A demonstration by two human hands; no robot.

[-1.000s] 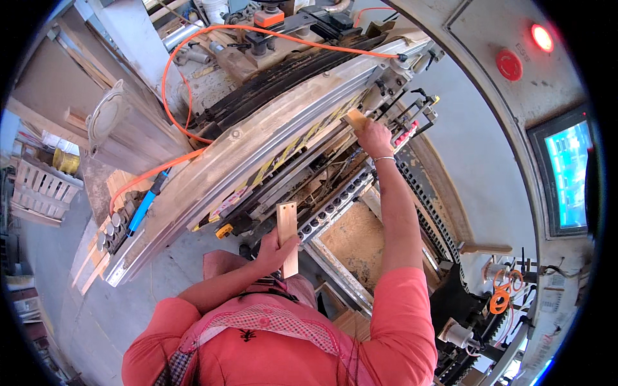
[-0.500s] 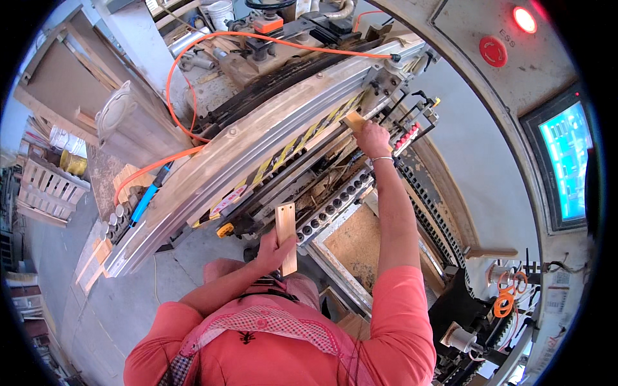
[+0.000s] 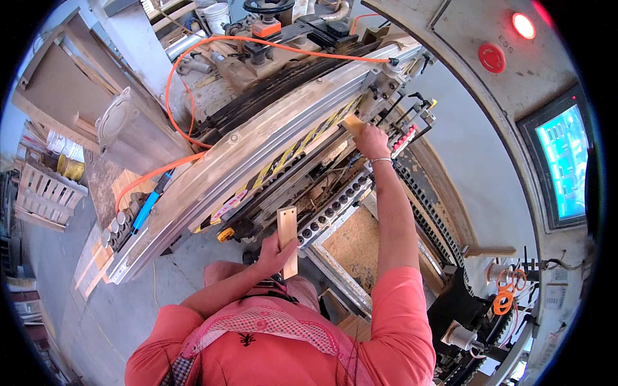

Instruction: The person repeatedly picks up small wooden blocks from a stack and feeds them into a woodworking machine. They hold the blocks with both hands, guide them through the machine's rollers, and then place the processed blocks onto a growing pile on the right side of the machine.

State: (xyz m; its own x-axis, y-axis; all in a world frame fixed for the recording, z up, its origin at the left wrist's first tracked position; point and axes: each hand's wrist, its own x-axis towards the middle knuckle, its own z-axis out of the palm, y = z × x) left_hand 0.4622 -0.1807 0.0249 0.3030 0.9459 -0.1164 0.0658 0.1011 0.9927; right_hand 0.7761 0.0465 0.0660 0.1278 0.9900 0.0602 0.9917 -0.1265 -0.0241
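Note:
My left hand (image 3: 275, 256) is closed round a short, pale wooden slat (image 3: 287, 225), held upright before my body. Two small dark holes show near the slat's upper end. With my right arm stretched forward, my right hand (image 3: 371, 140) grips a second wooden piece (image 3: 353, 125) at the machine's far end. That piece reaches in beneath the long metal beam (image 3: 257, 138); its inner end is hidden. Below the beam run a yellow-and-black striped strip (image 3: 308, 138) and a row of round black rollers (image 3: 329, 210).
A panel with a red stop button (image 3: 492, 58), a lit red lamp (image 3: 524, 26) and a screen (image 3: 562, 164) curves along the right. An orange hose (image 3: 168, 96) loops over the beam. A sawdust-covered board (image 3: 353, 248) lies beside my right arm. A slatted crate (image 3: 48, 193) stands far left.
The whole view has shifted slightly. Both hands keep their grip on the same wooden pieces, with hardly any movement.

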